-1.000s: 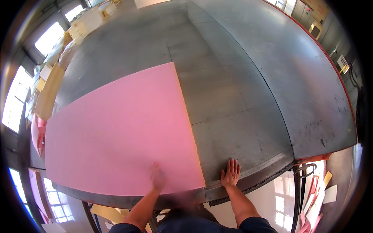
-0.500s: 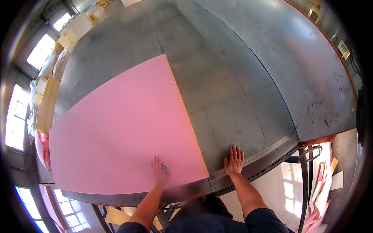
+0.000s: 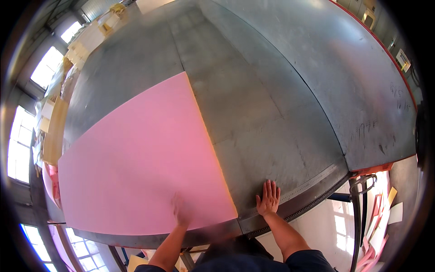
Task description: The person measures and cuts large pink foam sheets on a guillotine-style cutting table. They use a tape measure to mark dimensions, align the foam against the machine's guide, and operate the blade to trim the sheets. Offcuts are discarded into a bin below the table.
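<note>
A large pink sheet (image 3: 136, 158) with a yellowish right edge lies flat on the grey metal table (image 3: 253, 149), at the left of the near edge. My left hand (image 3: 180, 211) is over the sheet's near part, smeared by motion, so its fingers and anything in them cannot be made out. To the right of the sheet, my right hand (image 3: 269, 198) rests palm down on the bare metal, fingers stretched out. A metal ruler strip (image 3: 308, 183) runs along the table's front edge beside it.
A second metal surface with a red rim (image 3: 385, 104) adjoins at the right. Below it lie pink and yellow offcuts (image 3: 374, 242). Stacked boards (image 3: 55, 131) line the left side near the windows. A dark metal bar (image 3: 356, 222) stands under the table's right front.
The view has shifted slightly, so the sheet and table sit lower in it. My left hand has moved over the sheet, blurred in both frames. My right hand stays flat on the metal.
</note>
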Motion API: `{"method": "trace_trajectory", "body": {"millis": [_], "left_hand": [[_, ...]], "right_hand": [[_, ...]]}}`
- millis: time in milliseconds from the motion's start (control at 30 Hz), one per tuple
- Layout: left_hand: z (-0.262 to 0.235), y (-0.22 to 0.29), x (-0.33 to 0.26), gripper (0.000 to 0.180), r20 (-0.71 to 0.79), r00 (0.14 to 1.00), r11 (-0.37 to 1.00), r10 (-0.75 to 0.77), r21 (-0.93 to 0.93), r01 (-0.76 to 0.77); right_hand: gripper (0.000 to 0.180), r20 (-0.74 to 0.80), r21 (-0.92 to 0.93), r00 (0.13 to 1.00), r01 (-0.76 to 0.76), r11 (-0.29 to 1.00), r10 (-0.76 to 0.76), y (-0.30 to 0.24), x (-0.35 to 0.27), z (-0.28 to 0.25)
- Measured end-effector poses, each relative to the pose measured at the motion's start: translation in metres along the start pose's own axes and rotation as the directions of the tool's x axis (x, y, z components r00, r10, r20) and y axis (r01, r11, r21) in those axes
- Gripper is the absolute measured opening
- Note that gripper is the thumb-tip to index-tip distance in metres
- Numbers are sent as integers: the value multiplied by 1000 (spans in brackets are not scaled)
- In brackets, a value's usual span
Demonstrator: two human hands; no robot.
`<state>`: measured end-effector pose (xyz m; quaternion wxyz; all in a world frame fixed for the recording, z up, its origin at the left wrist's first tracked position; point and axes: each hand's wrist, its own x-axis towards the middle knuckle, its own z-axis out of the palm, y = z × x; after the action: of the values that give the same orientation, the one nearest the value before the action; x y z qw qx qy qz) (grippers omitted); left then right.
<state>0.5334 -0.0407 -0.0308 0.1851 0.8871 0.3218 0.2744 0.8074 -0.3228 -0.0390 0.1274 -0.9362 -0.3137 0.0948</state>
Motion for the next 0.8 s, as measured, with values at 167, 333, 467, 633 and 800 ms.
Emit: {"method": "trace_trajectory", "body": {"millis": [167, 333, 467, 633, 800], "left_hand": [[3, 11, 8, 40, 76, 990, 991, -120, 67, 115], [5, 13, 15, 38, 71, 992, 993, -108, 58, 104], [10, 8, 10, 37, 59, 993, 992, -106, 68, 102], [12, 16, 11, 38, 77, 992, 991, -102, 91, 95], [10, 18, 12, 39, 97, 991, 991, -94, 101, 84]], "right_hand": [[72, -7, -10, 1000, -3, 1000, 3, 7, 5, 4], [72, 14, -14, 1000, -9, 1000, 9, 10, 12, 2], [71, 15, 2, 1000, -10, 1000, 10, 12, 14, 3], [71, 10, 30, 1000, -16, 999, 15, 17, 11, -2], [71, -21, 48, 1000, -5, 999, 6, 18, 9, -3]]}}
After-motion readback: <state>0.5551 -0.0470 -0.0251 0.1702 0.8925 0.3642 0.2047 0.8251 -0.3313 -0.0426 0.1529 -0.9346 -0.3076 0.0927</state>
